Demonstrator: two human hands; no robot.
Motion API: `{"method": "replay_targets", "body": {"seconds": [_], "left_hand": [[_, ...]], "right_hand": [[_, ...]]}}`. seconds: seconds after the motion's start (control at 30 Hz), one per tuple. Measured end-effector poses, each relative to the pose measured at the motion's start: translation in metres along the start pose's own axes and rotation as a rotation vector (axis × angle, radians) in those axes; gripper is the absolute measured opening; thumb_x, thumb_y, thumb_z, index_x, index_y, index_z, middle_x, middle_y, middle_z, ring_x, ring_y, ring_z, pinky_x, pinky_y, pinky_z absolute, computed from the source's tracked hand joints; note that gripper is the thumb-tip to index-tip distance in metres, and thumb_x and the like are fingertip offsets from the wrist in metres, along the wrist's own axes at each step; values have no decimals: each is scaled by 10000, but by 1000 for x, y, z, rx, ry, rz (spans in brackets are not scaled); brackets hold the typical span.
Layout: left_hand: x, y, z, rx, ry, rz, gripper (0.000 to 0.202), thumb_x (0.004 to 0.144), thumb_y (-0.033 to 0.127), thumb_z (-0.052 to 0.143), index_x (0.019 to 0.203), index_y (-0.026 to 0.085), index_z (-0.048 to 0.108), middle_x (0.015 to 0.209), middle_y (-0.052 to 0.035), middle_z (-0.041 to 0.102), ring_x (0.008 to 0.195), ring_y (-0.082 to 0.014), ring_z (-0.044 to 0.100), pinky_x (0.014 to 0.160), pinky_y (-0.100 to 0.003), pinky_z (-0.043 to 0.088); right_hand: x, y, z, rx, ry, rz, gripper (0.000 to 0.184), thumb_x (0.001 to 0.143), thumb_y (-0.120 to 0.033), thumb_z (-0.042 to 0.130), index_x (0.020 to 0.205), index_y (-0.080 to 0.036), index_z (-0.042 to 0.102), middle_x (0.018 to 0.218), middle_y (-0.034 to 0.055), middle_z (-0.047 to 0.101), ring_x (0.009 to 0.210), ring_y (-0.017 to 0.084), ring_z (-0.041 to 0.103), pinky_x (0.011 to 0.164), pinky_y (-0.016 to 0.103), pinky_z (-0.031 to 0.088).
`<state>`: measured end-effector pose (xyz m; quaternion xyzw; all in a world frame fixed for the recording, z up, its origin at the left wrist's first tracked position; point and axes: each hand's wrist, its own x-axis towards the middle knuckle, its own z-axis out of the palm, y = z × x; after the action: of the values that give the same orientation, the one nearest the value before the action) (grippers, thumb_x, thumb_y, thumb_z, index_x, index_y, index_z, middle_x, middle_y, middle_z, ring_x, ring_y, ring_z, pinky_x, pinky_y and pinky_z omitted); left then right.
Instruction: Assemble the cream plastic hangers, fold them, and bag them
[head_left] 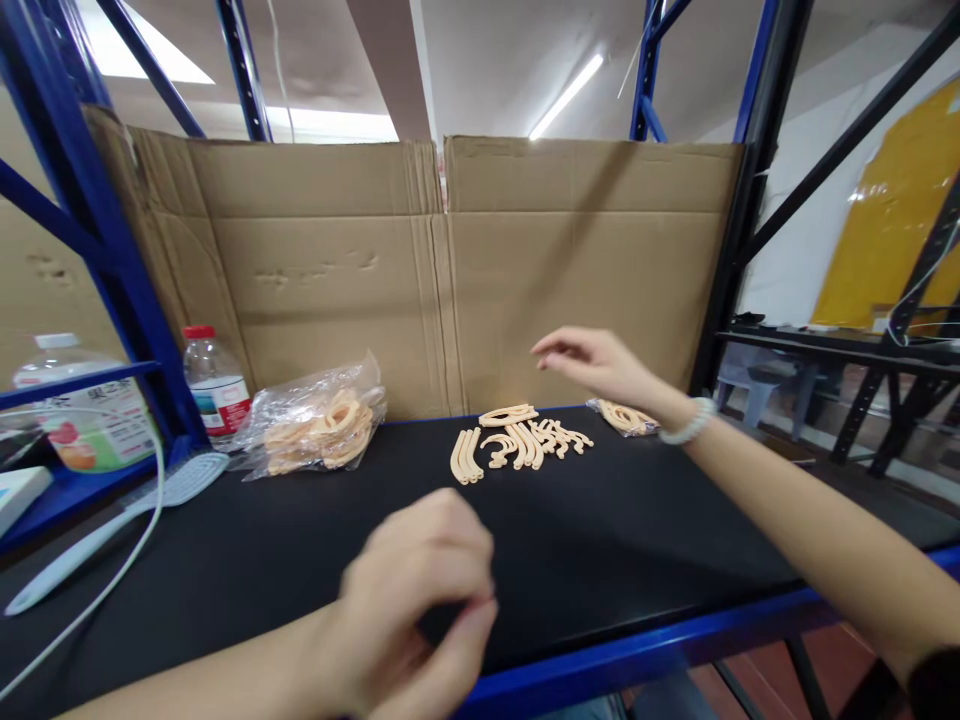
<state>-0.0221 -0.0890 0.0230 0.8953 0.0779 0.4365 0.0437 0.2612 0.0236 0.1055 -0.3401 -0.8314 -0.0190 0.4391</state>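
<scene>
My left hand (pixel 420 600) is close to the camera over the front of the black tabletop, slightly blurred. Its fingers curl in to the thumb, and nothing shows between them. Raised above the back right of the table, my right hand (pixel 589 358) has loosely bent fingers, with thumb and fingertips apart and nothing in them. Below and left of it lie several cream curved strips (pixel 529 445), small branched pieces (pixel 562 438) and a flat oval ring (pixel 508 415). A separate group of cream strips (pixel 466 457) lies side by side to their left.
A clear bag of cream rings (pixel 322 430) lies at the back left, a smaller bag (pixel 626 418) at the right. Beyond are a red-capped bottle (pixel 217 385), a large jug (pixel 94 410), a pale slotted spatula (pixel 127 515) and a white cable (pixel 142 545). Cardboard (pixel 337 280) walls the back.
</scene>
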Motion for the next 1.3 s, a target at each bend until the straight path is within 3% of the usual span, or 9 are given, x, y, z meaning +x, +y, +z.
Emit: {"method": "replay_targets", "body": {"seconds": [0.1, 0.17, 0.27, 0.37, 0.67, 0.93, 1.07, 1.2, 1.3], "left_hand": [[19, -30, 21, 12, -467, -152, 262, 835, 167, 513, 1091, 222, 507, 1007, -67, 593, 892, -201, 549, 779, -332, 480], [19, -43, 31, 36, -592, -213, 261, 846, 225, 515, 1107, 227, 506, 1090, -63, 570, 971, -212, 529, 898, -359, 434], [11, -51, 36, 79, -609, -256, 246, 863, 248, 493, 1106, 216, 509, 1120, -65, 554, 994, -216, 512, 966, -375, 372], [7, -50, 36, 93, -589, -252, 233, 865, 234, 479, 1094, 218, 518, 1131, -64, 548, 977, -218, 498, 923, -360, 384], [9, -47, 37, 105, -592, -268, 223, 849, 226, 491, 1070, 209, 517, 1118, -60, 543, 951, -208, 482, 889, -334, 381], [8, -47, 37, 74, -577, -268, 229, 846, 225, 499, 1072, 209, 533, 1113, -69, 553, 964, -216, 493, 892, -347, 395], [4, -52, 38, -54, -437, -379, 194, 838, 211, 507, 1026, 205, 555, 1007, -51, 587, 905, -189, 529, 828, -316, 436], [3, -65, 36, -120, 54, -714, 135, 865, 271, 477, 963, 195, 530, 894, -33, 570, 784, -157, 545, 660, -267, 446], [6, -75, 30, -107, 339, -818, 190, 845, 312, 505, 991, 189, 506, 993, -50, 554, 887, -176, 541, 696, -276, 459]], "right_hand": [[10, 50, 55, -196, -379, 79, 323, 836, -113, 502, 1138, -130, 616, 1067, 102, 668, 952, 189, 627, 863, 313, 487], [12, 81, 88, -324, -529, 131, 392, 798, -64, 516, 1179, -115, 592, 1199, 128, 613, 1095, 219, 572, 942, 311, 438], [12, 109, 117, -362, -581, 169, 414, 788, -48, 521, 1195, -97, 582, 1160, 150, 633, 1070, 236, 591, 908, 297, 446], [11, 119, 127, -372, -598, 181, 378, 796, -59, 530, 1157, -132, 610, 1108, 127, 660, 1025, 224, 610, 883, 276, 441], [22, 135, 132, -374, -565, 181, 347, 758, -58, 589, 1100, -80, 645, 1060, 156, 660, 960, 230, 614, 839, 267, 436], [16, 134, 129, -309, -374, 86, 250, 878, -77, 446, 1005, -97, 659, 980, 118, 614, 912, 174, 575, 865, 268, 422], [13, 121, 115, -286, -261, 47, 282, 902, -90, 390, 1082, -97, 606, 1020, 118, 569, 928, 176, 556, 879, 303, 441], [-4, 82, 92, -158, -93, -126, 301, 919, -119, 365, 1142, -153, 564, 1014, 94, 551, 952, 181, 548, 884, 349, 462], [-28, 40, 79, -117, -57, -277, 309, 928, -143, 370, 1179, -188, 544, 1023, 100, 550, 945, 193, 548, 833, 370, 495]]}}
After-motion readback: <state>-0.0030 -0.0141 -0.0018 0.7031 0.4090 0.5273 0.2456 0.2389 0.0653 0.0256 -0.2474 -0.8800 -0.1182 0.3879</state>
